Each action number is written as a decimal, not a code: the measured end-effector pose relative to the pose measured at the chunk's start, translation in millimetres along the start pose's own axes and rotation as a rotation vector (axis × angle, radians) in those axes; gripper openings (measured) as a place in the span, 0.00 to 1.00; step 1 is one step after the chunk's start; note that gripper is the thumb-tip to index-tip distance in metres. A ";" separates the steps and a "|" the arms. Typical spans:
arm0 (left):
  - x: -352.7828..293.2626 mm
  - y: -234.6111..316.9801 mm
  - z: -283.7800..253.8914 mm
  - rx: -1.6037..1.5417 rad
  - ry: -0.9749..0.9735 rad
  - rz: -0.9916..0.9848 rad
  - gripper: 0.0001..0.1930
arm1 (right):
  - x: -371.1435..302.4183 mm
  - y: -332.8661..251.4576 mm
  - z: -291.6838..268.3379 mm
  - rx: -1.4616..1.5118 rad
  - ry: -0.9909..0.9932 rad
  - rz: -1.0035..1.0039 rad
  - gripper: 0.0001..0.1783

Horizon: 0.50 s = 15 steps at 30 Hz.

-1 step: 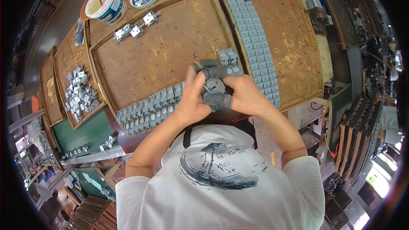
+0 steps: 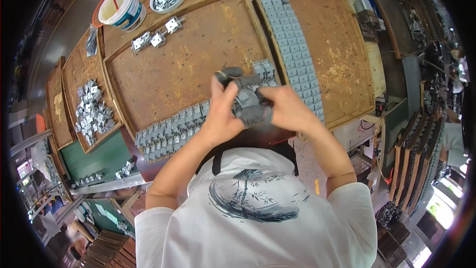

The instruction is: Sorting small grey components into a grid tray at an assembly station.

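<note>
Centre of the frame, and we've got a blurred grey part [image 2: 249, 97] pinched between our left hand [image 2: 222, 116] and right hand [image 2: 288, 107], metal pieces [image 2: 173, 130] lined up left of centre!

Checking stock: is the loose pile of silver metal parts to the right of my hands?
No, the loose silver pile lies in a brown wooden tray, left of your left hand.

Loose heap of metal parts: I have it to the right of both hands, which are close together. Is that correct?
Not quite: in the head view, the loose heap of metal parts lies to the left, not right, of the left hand and right hand, which are indeed close together.
</note>
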State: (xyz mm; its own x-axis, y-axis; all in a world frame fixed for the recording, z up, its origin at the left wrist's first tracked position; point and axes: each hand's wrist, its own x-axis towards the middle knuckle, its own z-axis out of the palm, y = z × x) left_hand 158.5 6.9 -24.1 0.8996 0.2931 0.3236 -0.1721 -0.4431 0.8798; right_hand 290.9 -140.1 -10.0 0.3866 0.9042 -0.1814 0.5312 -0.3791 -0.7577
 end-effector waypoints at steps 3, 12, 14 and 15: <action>12.2 -31.9 -3.5 0.108 0.051 -0.322 0.32 | 21.9 39.6 -36.9 0.524 0.179 0.316 0.16; 41.8 -74.9 12.9 0.182 -0.194 -0.542 0.22 | 165.0 210.4 -110.0 0.155 0.729 0.354 0.12; 44.2 -75.7 20.6 0.105 -0.269 -0.564 0.22 | 189.8 222.2 -116.4 0.049 0.600 0.558 0.25; 46.5 -66.7 16.4 0.121 -0.309 -0.588 0.25 | 196.6 193.1 -109.8 -0.120 0.627 0.586 0.27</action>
State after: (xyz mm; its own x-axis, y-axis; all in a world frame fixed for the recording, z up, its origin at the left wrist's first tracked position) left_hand 218.4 36.1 -73.5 0.9064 0.2669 -0.3273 0.4112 -0.3812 0.8280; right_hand 552.3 -57.1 -123.1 0.9483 0.2952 -0.1161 0.1789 -0.7999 -0.5728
